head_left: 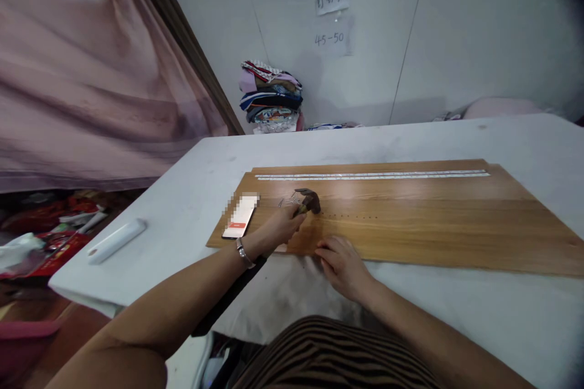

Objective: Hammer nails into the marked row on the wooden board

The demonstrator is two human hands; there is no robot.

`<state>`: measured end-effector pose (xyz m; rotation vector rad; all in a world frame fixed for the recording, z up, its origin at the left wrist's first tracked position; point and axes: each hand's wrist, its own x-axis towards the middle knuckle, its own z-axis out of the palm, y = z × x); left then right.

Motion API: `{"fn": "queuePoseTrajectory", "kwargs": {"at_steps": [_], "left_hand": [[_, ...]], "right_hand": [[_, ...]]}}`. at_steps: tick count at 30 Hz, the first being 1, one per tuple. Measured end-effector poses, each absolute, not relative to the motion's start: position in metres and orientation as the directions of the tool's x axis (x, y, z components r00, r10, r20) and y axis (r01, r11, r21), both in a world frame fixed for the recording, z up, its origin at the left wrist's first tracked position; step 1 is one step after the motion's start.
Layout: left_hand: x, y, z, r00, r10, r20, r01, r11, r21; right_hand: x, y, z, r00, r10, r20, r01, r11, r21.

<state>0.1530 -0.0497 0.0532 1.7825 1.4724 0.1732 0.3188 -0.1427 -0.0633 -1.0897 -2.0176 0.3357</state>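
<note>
My left hand [279, 230] is closed around the handle of a hammer [307, 200]. The hammer's dark head hovers just over a long wooden board [433, 219] lying on the white table [524, 140]. A row of small nails [351, 217] runs along the board to the right of the hammer head. My right hand [343, 262] rests at the board's near edge with fingers curled down on it; whether it holds anything is hidden. A bracelet sits on my left wrist.
A phone [239, 216] lies on the board's left end. A silver strip [371, 175] runs along the board's far edge. A white bar-shaped object [117, 240] lies near the table's left edge. Folded clothes [271, 97] are stacked by the wall, and a pink curtain [91, 67] hangs at left.
</note>
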Motion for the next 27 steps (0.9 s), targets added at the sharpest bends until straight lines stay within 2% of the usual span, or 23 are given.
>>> {"fn": "queuePoseTrajectory", "kwargs": {"at_steps": [27], "left_hand": [[0.1534, -0.0498, 0.0569, 0.318, 0.876, -0.363, 0.77, -0.015, 0.638]], "right_hand": [[0.3195, -0.1421, -0.0666, -0.289, 0.81, 0.51, 0.585, 0.571, -0.576]]}}
